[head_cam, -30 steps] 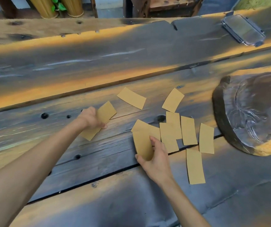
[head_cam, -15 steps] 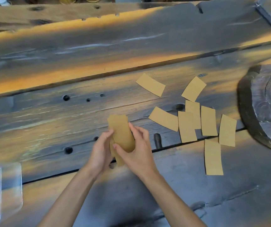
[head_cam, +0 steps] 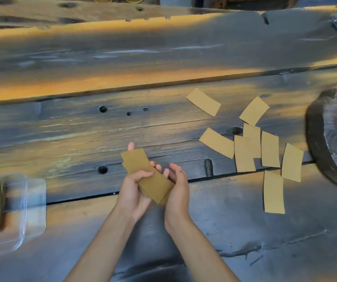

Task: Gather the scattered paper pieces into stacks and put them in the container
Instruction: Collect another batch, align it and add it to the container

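Got a small stack (head_cam: 146,176) of tan paper pieces pinched in my left hand (head_cam: 133,190), right hand (head_cam: 176,188) cupped against its lower end. Right of the stack, eight loose pieces (head_cam: 245,153) lie on the table (head_cam: 163,58). Left of it sits the clear container (head_cam: 11,212), some paper inside.

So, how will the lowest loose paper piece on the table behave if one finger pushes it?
The lowest paper piece looks thin and flat, so probably light and floppy. It lies apart from its neighbours on the wooden table, so it would likely slide alone, not roll.
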### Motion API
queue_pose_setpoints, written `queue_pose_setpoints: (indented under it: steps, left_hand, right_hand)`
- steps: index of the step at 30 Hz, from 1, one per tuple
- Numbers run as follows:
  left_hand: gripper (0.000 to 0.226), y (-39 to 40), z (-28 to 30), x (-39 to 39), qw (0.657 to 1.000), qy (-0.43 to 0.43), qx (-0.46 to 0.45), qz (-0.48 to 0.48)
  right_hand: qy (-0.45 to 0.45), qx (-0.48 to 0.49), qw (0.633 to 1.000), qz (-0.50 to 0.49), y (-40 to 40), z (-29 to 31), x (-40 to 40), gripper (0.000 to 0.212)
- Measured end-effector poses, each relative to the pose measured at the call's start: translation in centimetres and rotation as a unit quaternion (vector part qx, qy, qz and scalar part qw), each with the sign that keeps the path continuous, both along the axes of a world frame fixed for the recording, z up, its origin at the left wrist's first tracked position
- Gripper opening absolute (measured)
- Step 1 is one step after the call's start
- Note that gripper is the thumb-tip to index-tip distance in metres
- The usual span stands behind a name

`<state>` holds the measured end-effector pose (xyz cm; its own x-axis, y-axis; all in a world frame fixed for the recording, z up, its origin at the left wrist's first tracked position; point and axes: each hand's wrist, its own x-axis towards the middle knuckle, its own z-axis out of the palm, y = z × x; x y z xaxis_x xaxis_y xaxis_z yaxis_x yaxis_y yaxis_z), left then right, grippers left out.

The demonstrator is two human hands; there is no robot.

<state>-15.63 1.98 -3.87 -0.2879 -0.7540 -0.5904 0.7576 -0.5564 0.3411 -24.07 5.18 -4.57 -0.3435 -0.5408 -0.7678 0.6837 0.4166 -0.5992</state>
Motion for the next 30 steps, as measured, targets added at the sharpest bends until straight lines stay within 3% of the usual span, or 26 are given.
queue_pose_setpoints:
  steps: [3,7,10,13,15,18,21,25,30]
  left_hand:
    - [0.055,0.9,0.1,-0.4,0.999,-0.005,0.005,0.039]
    - [0.033,1.7,-0.3,1.5,0.994,-0.091,-0.005,0.066]
    - [0.028,1.9,-0.7,4.5,0.971,-0.212,-0.068,0.087]
    - [0.024,1.5,-1.0,8.1,0.957,-0.246,-0.074,0.138]
    - [0.019,1.7,-1.3,10.1,0.954,-0.258,-0.094,0.122]
    - [0.022,2.3,-1.6,12.9,0.927,-0.332,-0.171,0.034]
    - [0.032,3.2,-2.6,16.3,0.896,-0.39,-0.209,-0.033]
    - [0.023,5.8,-5.0,16.4,0.85,-0.479,-0.21,-0.058]
    - [0.024,7.3,-6.8,11.2,0.792,-0.591,-0.143,0.056]
  right_hand:
    - [-0.075,0.032,0.994,-0.069,-0.9,0.3,1.5,0.032]
    - [-0.022,0.046,0.998,-0.028,-0.1,-0.1,3.5,0.025]
    - [-0.009,0.021,0.996,0.083,1.3,-0.5,4.4,0.018]
    - [-0.049,-0.082,0.958,0.27,3.1,-1.0,5.1,0.038]
    - [0.029,-0.109,0.932,0.345,3.8,-1.7,5.6,0.049]
    - [0.204,-0.117,0.904,0.357,3.8,-2.8,5.1,0.044]
    - [0.348,-0.144,0.849,0.37,3.3,-4.2,4.3,0.044]
    - [0.401,-0.166,0.807,0.401,3.4,-5.4,5.9,0.038]
    - [0.388,-0.169,0.825,0.375,4.6,-5.9,8.9,0.035]
